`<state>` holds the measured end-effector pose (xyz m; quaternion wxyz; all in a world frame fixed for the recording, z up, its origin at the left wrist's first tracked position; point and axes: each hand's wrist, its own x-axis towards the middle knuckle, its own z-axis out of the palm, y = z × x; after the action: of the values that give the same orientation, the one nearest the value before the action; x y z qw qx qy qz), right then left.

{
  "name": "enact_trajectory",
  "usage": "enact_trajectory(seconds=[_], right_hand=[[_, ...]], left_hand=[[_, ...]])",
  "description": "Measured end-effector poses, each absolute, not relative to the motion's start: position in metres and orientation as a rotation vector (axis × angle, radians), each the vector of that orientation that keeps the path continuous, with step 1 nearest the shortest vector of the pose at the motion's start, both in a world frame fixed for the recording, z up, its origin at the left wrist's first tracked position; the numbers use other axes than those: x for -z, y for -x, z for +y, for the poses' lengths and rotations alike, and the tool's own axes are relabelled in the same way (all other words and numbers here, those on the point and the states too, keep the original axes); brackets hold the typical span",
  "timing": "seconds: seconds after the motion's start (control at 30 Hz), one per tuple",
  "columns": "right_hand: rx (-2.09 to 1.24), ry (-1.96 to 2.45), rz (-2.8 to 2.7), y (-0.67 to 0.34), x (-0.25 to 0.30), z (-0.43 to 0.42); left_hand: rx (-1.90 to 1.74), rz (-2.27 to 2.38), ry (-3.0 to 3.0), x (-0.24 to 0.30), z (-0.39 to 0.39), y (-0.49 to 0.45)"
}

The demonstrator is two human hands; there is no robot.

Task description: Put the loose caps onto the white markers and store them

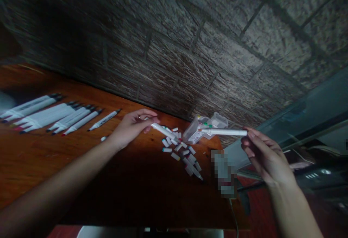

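My left hand [137,125] pinches one end of a white marker [164,130], which slants down over a heap of loose marker caps [176,145]. Out to the right, my right hand [265,152] grips another white marker [224,132] by its end, and its tip points left toward a clear plastic box [193,131]. A few green and yellow bits show inside that box. An uncapped marker [195,170] lies among the caps. On the left of the table, several uncapped markers [51,113] lie side by side, with a single marker [104,120] nearest my left wrist.
A brown wooden table [130,180] runs along a grey brick-patterned wall [168,49]. Near its right edge sits a pixelated object [224,172], with a cable [233,216] hanging below. A dark machine [318,180] stands beyond the table on the right.
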<state>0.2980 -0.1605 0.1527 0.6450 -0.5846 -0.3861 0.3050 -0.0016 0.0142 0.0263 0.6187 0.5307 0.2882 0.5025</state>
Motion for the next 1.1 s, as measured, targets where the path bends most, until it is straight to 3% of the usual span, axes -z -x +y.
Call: enact_trajectory(seconds=[0.27,0.43,0.53,0.7,0.83,1.1], right_hand=[[-0.885,1.212,-0.655,-0.27,-0.052,-0.212],[-0.931,1.289,-0.757,-0.251,-0.004,-0.233],[-0.904,1.329,-0.858,-0.242,0.0,-0.234],[-0.852,1.381,-1.055,-0.224,-0.01,-0.234],[-0.779,1.342,-1.21,-0.21,-0.02,-0.239],[-0.474,1.561,-1.621,-0.199,-0.023,-0.223]], left_hand=[[-1.101,0.979,-1.84,-0.015,-0.01,0.039],[-0.802,1.11,-2.297,0.013,-0.03,0.049],[-0.674,1.074,-2.486,0.016,-0.04,0.048],[-0.82,0.969,-2.722,-0.026,-0.091,0.024],[-0.557,0.654,-2.903,-0.052,-0.136,-0.003],[-0.494,0.62,-2.968,-0.04,-0.152,-0.025]])
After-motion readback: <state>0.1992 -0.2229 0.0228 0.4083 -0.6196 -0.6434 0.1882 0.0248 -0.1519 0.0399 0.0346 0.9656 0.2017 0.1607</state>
